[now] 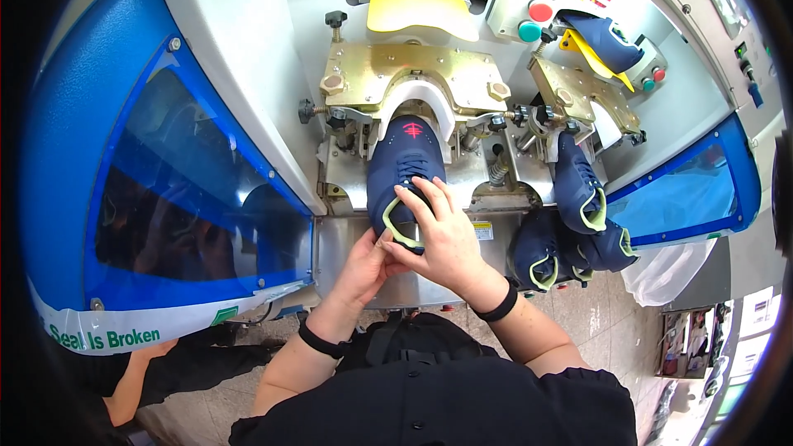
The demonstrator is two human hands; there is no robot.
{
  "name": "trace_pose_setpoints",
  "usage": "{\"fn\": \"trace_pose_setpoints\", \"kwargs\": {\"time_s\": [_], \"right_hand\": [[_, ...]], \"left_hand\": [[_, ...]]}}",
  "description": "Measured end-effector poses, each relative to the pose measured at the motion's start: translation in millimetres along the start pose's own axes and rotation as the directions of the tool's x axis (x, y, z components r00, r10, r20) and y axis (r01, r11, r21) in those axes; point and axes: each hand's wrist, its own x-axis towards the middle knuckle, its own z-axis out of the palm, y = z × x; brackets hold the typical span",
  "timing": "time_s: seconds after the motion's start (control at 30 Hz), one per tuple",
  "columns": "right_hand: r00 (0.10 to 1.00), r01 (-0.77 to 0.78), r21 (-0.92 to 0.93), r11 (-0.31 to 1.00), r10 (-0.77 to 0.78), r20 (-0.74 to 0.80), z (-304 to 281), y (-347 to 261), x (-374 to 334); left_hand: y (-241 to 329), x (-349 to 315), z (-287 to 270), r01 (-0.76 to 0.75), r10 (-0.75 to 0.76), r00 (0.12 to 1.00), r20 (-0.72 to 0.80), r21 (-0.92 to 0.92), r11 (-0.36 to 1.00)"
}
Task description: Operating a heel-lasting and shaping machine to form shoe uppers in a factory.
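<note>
A navy shoe upper (405,158) with lime-green lining and a red mark on the toe lies in front of me, its toe under the white curved pad (423,102) of a brass-coloured clamp (396,74). My left hand (363,266) grips the heel from the left and below. Across the collar opening lies my right hand (439,235), fingers spread over the tongue and laces, thumb at the heel. Both hands touch this same upper. What the upper is mounted on inside is hidden.
Several more navy uppers (576,186) are piled at the right. A second clamp station (578,91) holds another upper (607,41) above it. Red (540,10) and green buttons sit on the machine's back. Blue-framed side panels (74,173) stand left and right. Another person's arm (128,388) shows lower left.
</note>
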Motion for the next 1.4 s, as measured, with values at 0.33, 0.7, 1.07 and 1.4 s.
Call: {"fn": "trace_pose_setpoints", "kwargs": {"time_s": [0.33, 0.7, 1.07, 1.4], "right_hand": [[0.995, 0.017, -0.056, 0.998, -0.011, 0.104, -1.9, 17.7, 28.3], [0.957, -0.014, -0.307, 0.952, 0.102, 0.272, 17.8, 25.2, 34.3], [0.959, 0.019, -0.328, 0.945, 0.075, 0.272, 12.1, 27.9, 29.1], [0.999, -0.021, 0.146, 0.989, 0.027, -0.037, -55.9, 103.9, -124.3]], "left_hand": [[-15.7, 7.8, -13.4, 0.039, -0.041, 0.999, 0.026, 0.067, 0.997], [-42.1, 10.4, -28.4, 0.012, -0.012, 1.0, -0.007, -0.02, 1.0], [-51.8, 11.4, -25.3, -0.061, 0.057, 0.997, -0.054, -0.089, 0.994], [-76.8, -8.8, -21.8, 0.161, -0.208, 0.961, -0.184, -0.242, 0.957]]}}
